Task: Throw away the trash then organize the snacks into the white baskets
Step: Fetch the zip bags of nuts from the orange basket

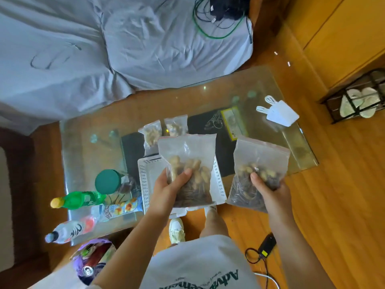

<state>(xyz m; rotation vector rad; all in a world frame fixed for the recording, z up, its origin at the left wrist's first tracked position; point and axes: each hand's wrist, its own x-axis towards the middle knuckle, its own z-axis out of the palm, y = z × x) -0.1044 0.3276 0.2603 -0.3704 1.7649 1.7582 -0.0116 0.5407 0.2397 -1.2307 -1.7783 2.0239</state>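
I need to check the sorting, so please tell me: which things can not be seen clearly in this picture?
- Head view: inside of the white basket, hidden by the bag that the left hand grips.
- Bottom of the second bag, covered by the right hand.
- Two small bags behind: contents blurred.
- Trash bag: cut off by the arm.

A basket [145, 180] sat on the table [87, 147], two bags [151, 133] behind it, bottles [79, 200] and a jar [108, 181] to its left. Each hand held a bag above: left [166, 188] over the basket, right [273, 192] beside it.
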